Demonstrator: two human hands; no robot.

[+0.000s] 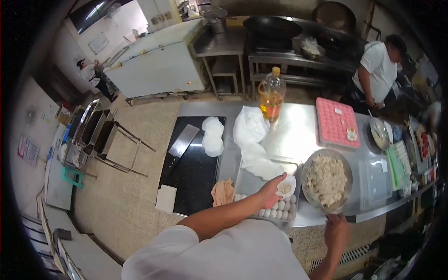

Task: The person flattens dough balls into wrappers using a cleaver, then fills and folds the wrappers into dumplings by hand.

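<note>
My left hand holds a round white wrapper on its palm and fingers, with a small lump of pale filling at its middle. Below that hand, rows of round white dumplings sit in a metal tray. To the right is a metal bowl heaped with pale, chunky filling. At the bowl's near rim my right hand is closed around something mostly hidden; a dark, flat piece shows beside it.
A cleaver and stacked wrappers lie on a black board. White cloth reaches into the tray. Behind stand an oil bottle and a pink tray. One co-worker stands at right, another person far left.
</note>
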